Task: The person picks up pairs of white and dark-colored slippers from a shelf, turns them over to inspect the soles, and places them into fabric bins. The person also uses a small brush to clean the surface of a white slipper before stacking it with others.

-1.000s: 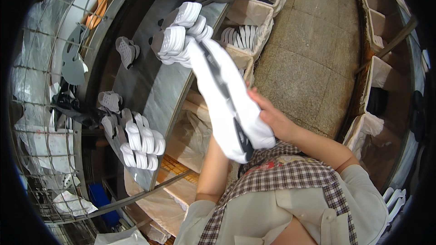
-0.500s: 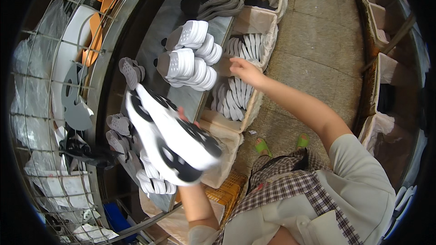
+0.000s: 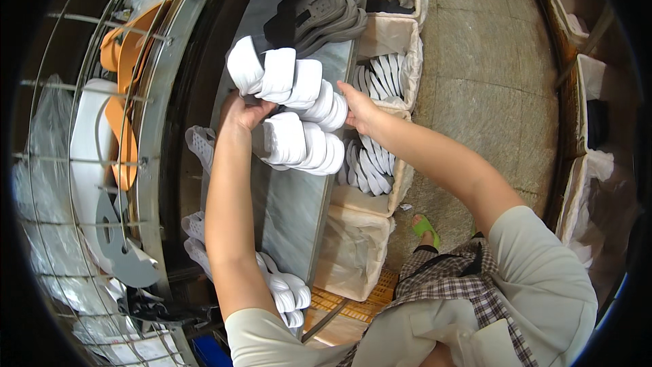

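Note:
Two rows of white shoe soles stand on edge on a grey metal table (image 3: 288, 207). My left hand (image 3: 241, 112) presses against the left end of the upper row of white soles (image 3: 285, 78), right above the lower row (image 3: 302, 143). My right hand (image 3: 358, 105) holds the right end of the upper row, fingers against the last sole. The upper row is squeezed between both hands.
Dark grey soles (image 3: 322, 10) lie stacked farther along the table. Cardboard boxes lined with plastic (image 3: 353, 245) stand beside the table, one holding white soles (image 3: 363, 163). More white soles (image 3: 285, 289) lie near my left elbow. A wire rack (image 3: 88, 149) with orange and white parts curves at left.
A large white sole that I held up in front of me is gone from my hands. Both hands have reached out to the rows of white soles on the table.

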Action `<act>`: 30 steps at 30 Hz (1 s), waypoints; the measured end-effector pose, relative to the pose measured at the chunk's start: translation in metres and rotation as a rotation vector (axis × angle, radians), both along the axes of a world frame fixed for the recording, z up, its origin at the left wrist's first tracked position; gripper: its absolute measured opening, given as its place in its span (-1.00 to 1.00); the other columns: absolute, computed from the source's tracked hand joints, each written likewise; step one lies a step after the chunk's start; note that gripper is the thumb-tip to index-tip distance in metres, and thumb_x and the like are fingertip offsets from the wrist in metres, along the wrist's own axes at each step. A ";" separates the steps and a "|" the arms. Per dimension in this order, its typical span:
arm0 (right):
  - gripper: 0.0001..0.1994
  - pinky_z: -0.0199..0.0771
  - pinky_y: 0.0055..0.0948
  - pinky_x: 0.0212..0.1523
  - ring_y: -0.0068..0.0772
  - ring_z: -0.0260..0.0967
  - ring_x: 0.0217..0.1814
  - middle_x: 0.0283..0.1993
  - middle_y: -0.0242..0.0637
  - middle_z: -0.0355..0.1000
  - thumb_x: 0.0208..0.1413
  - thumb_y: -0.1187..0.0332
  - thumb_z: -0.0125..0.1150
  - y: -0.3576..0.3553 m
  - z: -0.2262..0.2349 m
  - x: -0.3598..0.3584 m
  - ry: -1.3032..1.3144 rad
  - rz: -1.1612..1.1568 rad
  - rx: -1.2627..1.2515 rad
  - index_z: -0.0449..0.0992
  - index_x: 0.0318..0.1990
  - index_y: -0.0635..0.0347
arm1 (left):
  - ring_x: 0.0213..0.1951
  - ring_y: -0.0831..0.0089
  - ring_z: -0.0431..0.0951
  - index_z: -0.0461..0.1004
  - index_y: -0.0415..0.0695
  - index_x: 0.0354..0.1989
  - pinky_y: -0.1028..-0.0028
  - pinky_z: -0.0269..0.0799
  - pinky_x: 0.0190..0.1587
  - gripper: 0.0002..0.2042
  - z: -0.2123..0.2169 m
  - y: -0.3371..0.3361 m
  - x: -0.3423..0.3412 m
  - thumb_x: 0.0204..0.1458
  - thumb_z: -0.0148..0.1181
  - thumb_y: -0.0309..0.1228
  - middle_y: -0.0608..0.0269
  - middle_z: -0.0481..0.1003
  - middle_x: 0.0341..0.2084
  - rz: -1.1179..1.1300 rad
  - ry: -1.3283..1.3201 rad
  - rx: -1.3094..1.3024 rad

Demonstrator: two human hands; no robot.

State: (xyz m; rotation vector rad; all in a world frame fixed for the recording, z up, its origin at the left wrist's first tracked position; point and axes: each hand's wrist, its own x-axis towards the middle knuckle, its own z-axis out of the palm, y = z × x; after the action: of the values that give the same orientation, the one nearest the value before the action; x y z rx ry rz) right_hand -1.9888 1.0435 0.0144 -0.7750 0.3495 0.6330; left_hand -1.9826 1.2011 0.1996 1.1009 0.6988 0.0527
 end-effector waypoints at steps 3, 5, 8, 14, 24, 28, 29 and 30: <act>-0.47 0.31 -0.28 0.08 -0.37 0.38 0.05 0.02 -0.29 0.43 0.14 -0.07 -0.04 -0.024 0.017 -0.016 0.056 -0.011 0.203 0.34 0.09 0.16 | 0.06 0.03 0.36 0.21 -0.36 0.09 -0.08 0.39 0.02 -0.63 0.000 -0.012 -0.008 0.23 -0.25 -0.36 -0.15 0.29 0.04 -0.201 0.056 0.084; -0.47 0.34 -0.25 0.12 -0.32 0.40 0.06 0.04 -0.21 0.42 0.15 -0.03 -0.03 -0.050 0.027 -0.033 0.011 0.010 0.287 0.33 0.09 0.21 | -0.02 0.01 0.43 0.21 -0.42 0.07 -0.04 0.46 -0.04 -0.63 0.005 -0.023 -0.018 0.23 -0.23 -0.37 -0.20 0.30 0.01 -0.350 0.043 0.128; -0.54 0.34 -0.28 0.14 -0.28 0.41 0.05 0.06 -0.17 0.41 0.21 0.06 -0.15 -0.092 0.035 -0.048 -0.037 0.136 0.336 0.33 0.09 0.22 | -0.13 0.12 0.52 0.33 -0.32 0.00 0.09 0.53 -0.13 -0.67 0.009 -0.047 -0.034 0.21 -0.13 -0.32 -0.05 0.44 -0.09 -0.467 0.130 0.059; -0.51 0.38 -0.31 0.11 -0.34 0.38 0.08 0.08 -0.09 0.37 0.17 0.15 -0.12 -0.187 0.002 -0.078 -0.253 0.386 0.320 0.27 0.16 0.31 | -0.20 0.31 0.56 0.38 -0.27 -0.02 0.35 0.55 -0.22 -0.71 -0.012 -0.107 -0.106 0.16 -0.02 -0.35 0.10 0.51 -0.18 -0.498 0.089 0.039; -0.41 0.29 -0.44 0.17 -0.54 0.21 0.20 0.26 -0.31 0.19 0.16 0.16 0.10 -0.327 -0.070 -0.155 -0.249 0.780 0.222 0.10 0.28 0.19 | 0.25 -0.21 -0.11 -0.14 -0.22 0.31 -0.02 -0.10 0.23 0.18 -0.077 -0.262 -0.220 -0.49 0.52 -0.03 -0.20 -0.08 0.20 -0.954 -0.437 1.451; -0.37 0.02 -0.47 0.30 -0.55 -0.01 0.32 0.36 -0.35 0.02 0.22 0.08 -0.02 -0.344 -0.111 -0.203 -0.214 1.047 0.273 -0.03 0.34 0.14 | 0.15 -0.07 0.14 0.24 -0.20 0.07 0.14 0.10 0.14 -0.13 -0.104 -0.250 -0.192 -0.46 0.50 -0.06 -0.08 0.19 0.06 -1.199 -0.317 1.592; -0.38 -0.02 -0.47 0.31 -0.54 -0.05 0.34 0.38 -0.36 -0.02 0.24 0.07 -0.06 -0.347 -0.118 -0.215 -0.274 1.085 0.279 -0.05 0.35 0.13 | 0.12 0.00 0.20 0.30 -0.21 0.00 0.21 0.16 0.12 -0.22 -0.114 -0.244 -0.180 -0.43 0.49 -0.07 -0.05 0.23 0.03 -1.345 -0.241 1.370; -0.38 -0.07 -0.47 0.33 -0.54 -0.08 0.35 0.40 -0.37 -0.06 0.25 0.06 -0.10 -0.349 -0.124 -0.227 -0.317 1.147 0.220 -0.07 0.36 0.12 | 0.09 0.06 0.26 0.36 -0.21 -0.07 0.28 0.21 0.09 -0.30 -0.127 -0.238 -0.176 -0.40 0.48 -0.08 -0.03 0.27 0.00 -1.477 -0.146 1.146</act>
State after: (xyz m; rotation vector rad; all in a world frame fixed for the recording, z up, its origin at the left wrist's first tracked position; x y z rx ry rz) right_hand -2.2156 0.6945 -0.1097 -0.8071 -0.5125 1.5599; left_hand -2.1583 0.9628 0.0726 2.4437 -0.5294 -0.8089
